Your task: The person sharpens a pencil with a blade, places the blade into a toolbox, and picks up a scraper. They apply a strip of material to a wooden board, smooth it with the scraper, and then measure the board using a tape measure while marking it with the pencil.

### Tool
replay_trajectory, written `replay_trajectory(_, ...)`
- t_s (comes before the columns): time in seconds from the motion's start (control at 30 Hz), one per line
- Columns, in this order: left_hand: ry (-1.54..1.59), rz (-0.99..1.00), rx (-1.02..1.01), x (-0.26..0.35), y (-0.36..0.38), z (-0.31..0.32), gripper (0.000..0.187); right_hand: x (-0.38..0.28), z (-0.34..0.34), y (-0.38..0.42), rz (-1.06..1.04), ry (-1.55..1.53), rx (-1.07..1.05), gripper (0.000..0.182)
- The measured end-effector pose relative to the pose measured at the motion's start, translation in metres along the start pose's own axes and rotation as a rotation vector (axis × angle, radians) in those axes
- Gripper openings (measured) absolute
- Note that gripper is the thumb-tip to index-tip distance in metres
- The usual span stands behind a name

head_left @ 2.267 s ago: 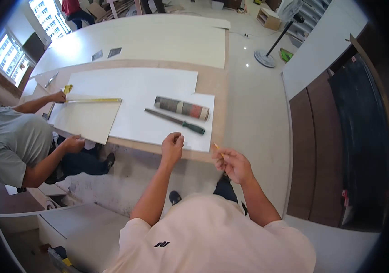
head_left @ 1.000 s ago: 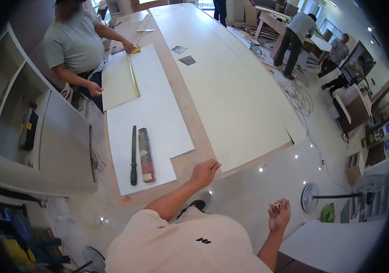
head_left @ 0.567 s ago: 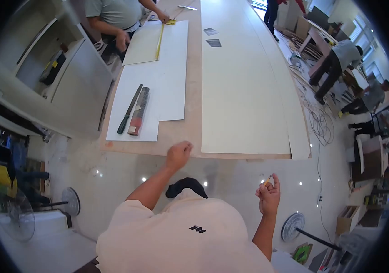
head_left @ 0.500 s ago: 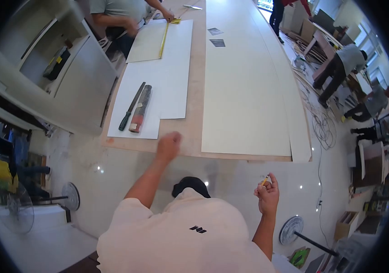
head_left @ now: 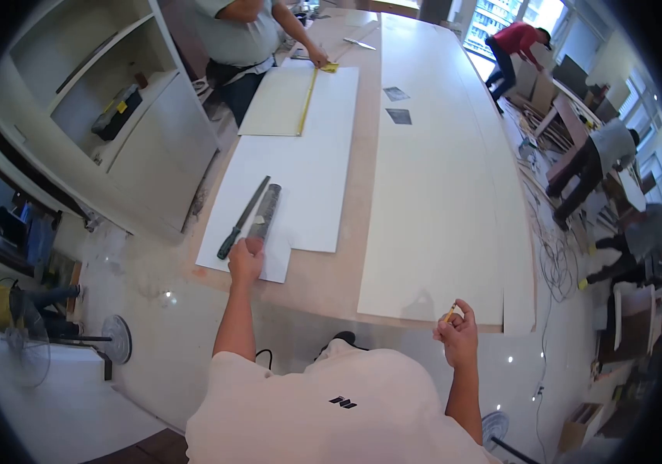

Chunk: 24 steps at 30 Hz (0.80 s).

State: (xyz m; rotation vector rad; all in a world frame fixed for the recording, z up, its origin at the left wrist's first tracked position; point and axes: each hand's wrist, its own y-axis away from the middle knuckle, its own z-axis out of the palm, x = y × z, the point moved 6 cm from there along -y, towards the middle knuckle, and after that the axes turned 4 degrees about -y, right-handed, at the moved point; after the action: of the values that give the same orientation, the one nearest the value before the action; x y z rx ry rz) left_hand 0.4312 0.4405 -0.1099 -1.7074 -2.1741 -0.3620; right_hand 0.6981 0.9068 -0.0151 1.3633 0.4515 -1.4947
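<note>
On the white sheet (head_left: 308, 197) lies a dark grey rod-shaped piece (head_left: 266, 207) with a reddish near end. My left hand (head_left: 246, 261) is closed around that near end, and the fingers hide part of it. Just left of it rests a file (head_left: 247, 213) with a dark green handle, untouched. My right hand (head_left: 458, 336) is raised at the table's near edge, pinching a cigarette (head_left: 450, 312) between its fingers.
A long cream panel (head_left: 439, 201) covers the table's right side, with two grey pieces (head_left: 398, 116) on it. Across the table a person (head_left: 238, 39) holds a yellow tape measure (head_left: 307, 108) over a smaller sheet. Cables (head_left: 555, 271) and other workers are on the right.
My left hand has moved left and closed on the rod's reddish end. My right hand still pinches the cigarette. The view has shifted, and the person across has raised one arm.
</note>
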Motion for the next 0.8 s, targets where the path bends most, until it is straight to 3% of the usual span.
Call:
replay_trajectory(0.07,0.060,0.020,-0.059,0.001,-0.001,-0.011,0.043,0.001,0.008,-0.007,0.010,0.004,-0.013,0.064)
replay_trajectory(0.2,0.044,-0.030,0.132,-0.027,-0.032,-0.021,0.038,-0.004,0.018,-0.012,0.016,0.007,-0.015,0.060)
replay_trajectory(0.33,-0.085,-0.162,-0.039,-0.045,-0.044,-0.019,0.035,-0.011,0.017,-0.019,0.023,0.037,-0.008,0.061)
replay_trajectory(0.43,-0.172,-0.195,-0.058,-0.048,-0.044,-0.021,0.036,-0.009,0.006,-0.023,0.010,0.051,-0.003,0.063)
replay_trajectory(0.73,-0.062,-0.049,-0.066,-0.042,-0.043,-0.010,0.037,0.006,0.001,-0.014,0.040,-0.026,-0.007,0.054)
replay_trajectory(0.8,-0.034,-0.003,0.051,-0.052,-0.040,-0.017,0.036,0.017,0.010,-0.019,0.062,-0.046,-0.031,0.049)
